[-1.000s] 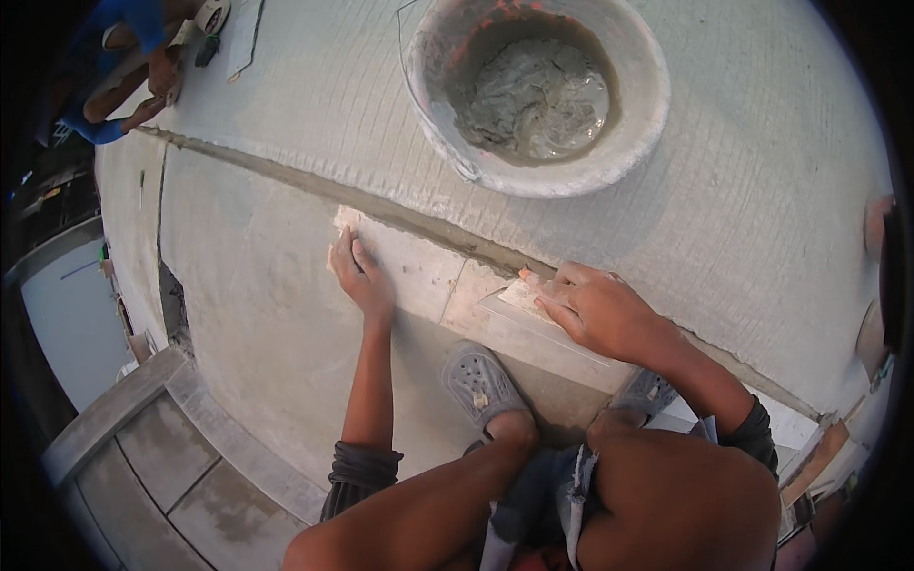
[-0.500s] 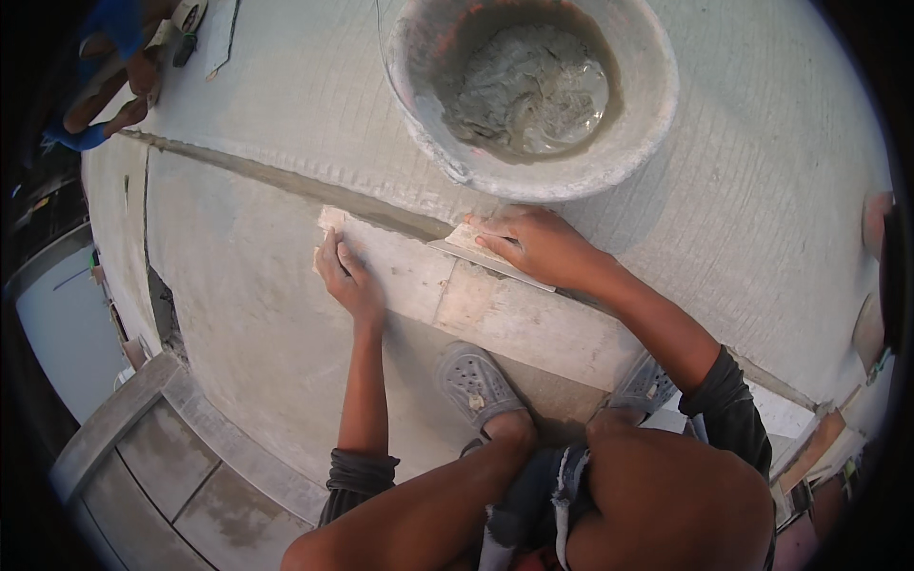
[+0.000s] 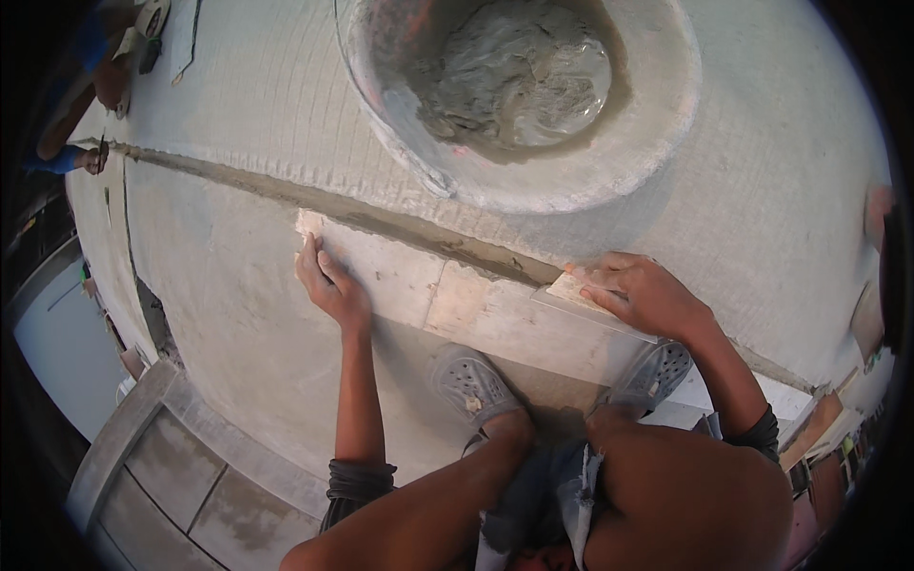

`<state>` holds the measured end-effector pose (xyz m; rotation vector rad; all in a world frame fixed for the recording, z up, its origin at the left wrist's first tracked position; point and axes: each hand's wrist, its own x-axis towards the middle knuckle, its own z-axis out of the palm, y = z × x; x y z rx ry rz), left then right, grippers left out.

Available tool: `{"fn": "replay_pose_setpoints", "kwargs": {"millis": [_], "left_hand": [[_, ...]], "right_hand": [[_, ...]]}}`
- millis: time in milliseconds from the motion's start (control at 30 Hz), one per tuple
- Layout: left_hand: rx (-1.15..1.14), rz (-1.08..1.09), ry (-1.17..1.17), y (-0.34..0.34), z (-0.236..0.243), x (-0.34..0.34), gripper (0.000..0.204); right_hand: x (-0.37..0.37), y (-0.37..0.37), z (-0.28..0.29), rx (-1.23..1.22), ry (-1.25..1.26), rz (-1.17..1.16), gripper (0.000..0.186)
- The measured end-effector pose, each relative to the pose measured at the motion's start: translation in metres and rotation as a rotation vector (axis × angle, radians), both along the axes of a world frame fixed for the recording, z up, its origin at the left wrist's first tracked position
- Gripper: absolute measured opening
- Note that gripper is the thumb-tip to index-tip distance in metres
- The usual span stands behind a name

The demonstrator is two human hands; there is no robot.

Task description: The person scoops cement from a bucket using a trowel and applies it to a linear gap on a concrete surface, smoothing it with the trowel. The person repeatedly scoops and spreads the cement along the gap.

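Observation:
My left hand (image 3: 333,290) has its fingers curled against the left end of a pale, rough-edged board (image 3: 376,266), which lies along a narrow groove (image 3: 447,247) lined with wet grey mortar. My right hand (image 3: 643,300) grips a flat trowel (image 3: 552,300) with a thin grey blade and a pale, crusted back, held over the board's right part beside the groove. Just beyond the groove stands a pale, wide bucket (image 3: 657,143) holding wet grey mortar (image 3: 505,76). My feet in grey clogs (image 3: 466,381) are below the board, between my forearms.
A co-worker in blue sleeves (image 3: 90,67) crouches at the upper left, hands low near a thin strip (image 3: 186,43). A concrete curb (image 3: 133,428) with square slabs is at the lower left. Scrap pieces (image 3: 824,428) lie at the right, and a dark crack (image 3: 152,314) runs down the left.
My right hand with the trowel swept up-left along the groove, then came back down to the right. My left hand stays at the board's end; the whole view has shifted slightly.

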<state>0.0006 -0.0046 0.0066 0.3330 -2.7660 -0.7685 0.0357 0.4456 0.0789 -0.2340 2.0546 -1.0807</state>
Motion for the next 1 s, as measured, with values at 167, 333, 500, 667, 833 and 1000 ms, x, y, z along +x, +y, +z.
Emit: {"fn": "replay_pose_setpoints", "kwargs": {"millis": [167,333,500,667,833,1000], "left_hand": [[-0.013,0.000,-0.011,-0.003,-0.001,0.002,0.043],[0.025,-0.015,0.001,0.000,-0.006,-0.002,0.042],[-0.054,-0.036,0.009,-0.002,-0.004,-0.002,0.040],[-0.053,-0.038,0.023,0.003,-0.004,-0.003,0.039],[-0.055,-0.037,0.031,0.003,-0.005,0.000,0.040],[-0.011,-0.019,-0.006,-0.004,-0.004,0.002,0.041]], "right_hand": [[-0.031,-0.026,0.016,0.027,0.026,-0.025,0.045],[-0.066,-0.123,-0.025,-0.185,0.220,-0.162,0.045],[-0.111,-0.172,-0.025,-0.173,-0.038,-0.104,0.047],[-0.098,-0.153,-0.030,-0.057,-0.012,0.000,0.044],[-0.044,-0.073,-0.016,0.033,-0.017,0.056,0.045],[-0.027,-0.003,0.024,0.070,-0.154,0.073,0.043]]}}
